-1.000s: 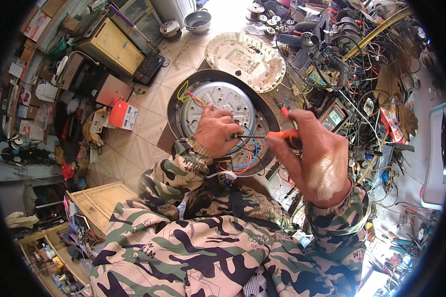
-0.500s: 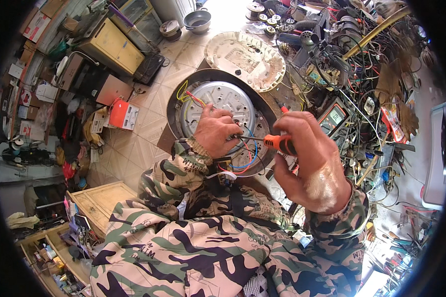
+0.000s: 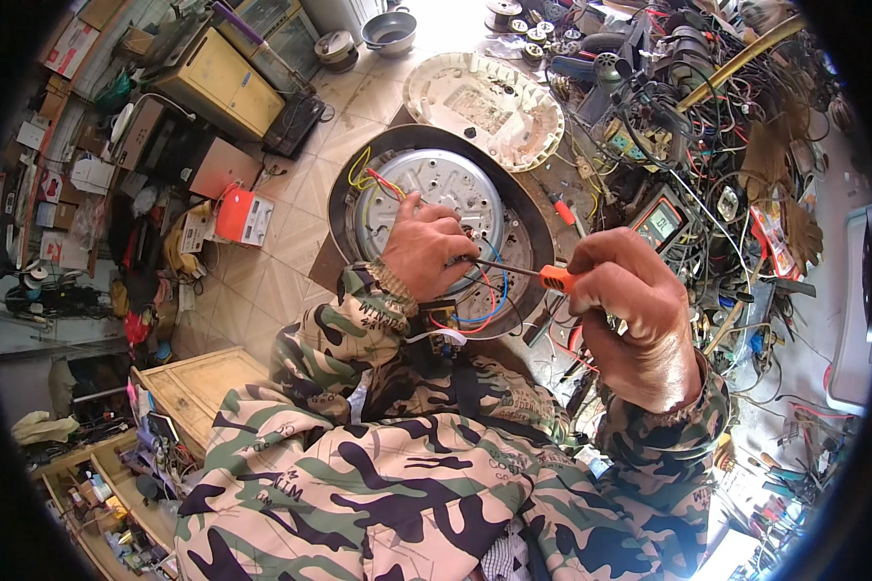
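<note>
A round silver metal plate (image 3: 434,176) with coloured wires sits inside a dark shallow housing (image 3: 349,165). My left hand (image 3: 426,250) curls over the plate's lower left, fingers pinched around something small I cannot make out beside the screwdriver's shaft. My right hand (image 3: 635,315) grips an orange-and-black screwdriver (image 3: 556,279) by its handle, its shaft reaching left into my left fingers, tip hidden. Red and blue wires (image 3: 489,315) loop below the plate toward a small circuit board (image 3: 443,327) near my lap.
A pale round plastic cover (image 3: 480,102) lies beyond the housing. Right are a tangled heap of cables (image 3: 707,155), a multimeter (image 3: 657,221) and a red probe (image 3: 564,213). Left stand a yellow cabinet (image 3: 225,82), an orange-red box (image 3: 244,215) and a wooden drawer unit (image 3: 189,397).
My right hand has rolled and shifted right with the screwdriver, its fingers now curled higher on the handle. My left hand stays on the plate. The whole view has shifted slightly.
</note>
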Motion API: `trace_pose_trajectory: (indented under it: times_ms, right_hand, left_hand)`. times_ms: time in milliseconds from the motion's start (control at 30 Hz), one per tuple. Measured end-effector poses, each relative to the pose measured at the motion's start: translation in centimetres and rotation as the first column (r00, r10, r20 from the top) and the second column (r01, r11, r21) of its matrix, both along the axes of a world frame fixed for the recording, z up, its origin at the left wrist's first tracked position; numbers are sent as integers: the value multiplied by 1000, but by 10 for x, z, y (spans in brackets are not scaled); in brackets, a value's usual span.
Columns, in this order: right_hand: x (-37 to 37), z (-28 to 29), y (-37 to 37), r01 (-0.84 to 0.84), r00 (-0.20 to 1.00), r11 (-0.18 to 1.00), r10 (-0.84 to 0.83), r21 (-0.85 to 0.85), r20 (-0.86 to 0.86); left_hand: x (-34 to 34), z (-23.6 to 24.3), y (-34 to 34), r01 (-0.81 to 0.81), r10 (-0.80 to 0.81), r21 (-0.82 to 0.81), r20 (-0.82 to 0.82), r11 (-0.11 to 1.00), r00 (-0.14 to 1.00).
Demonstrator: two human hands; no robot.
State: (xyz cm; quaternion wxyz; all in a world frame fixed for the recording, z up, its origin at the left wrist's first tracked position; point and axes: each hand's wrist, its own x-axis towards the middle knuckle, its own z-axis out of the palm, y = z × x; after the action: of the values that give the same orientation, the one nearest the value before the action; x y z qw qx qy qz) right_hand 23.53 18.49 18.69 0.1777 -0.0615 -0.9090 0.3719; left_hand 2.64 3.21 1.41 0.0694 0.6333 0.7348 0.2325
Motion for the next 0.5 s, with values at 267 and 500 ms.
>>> trace_pose_trajectory:
  times_ms: [267, 500]
  right_hand:
    - [35, -18, 5, 256, 957, 943, -278, -212, -80]
    - [112, -119, 32, 397, 680, 443, -730, -804, -66]
  left_hand:
    - [-2, -4, -2, -22, 21, 22, 47, 1000, 999]
    - [-2, -5, 8, -59, 45, 69, 194, 996, 980]
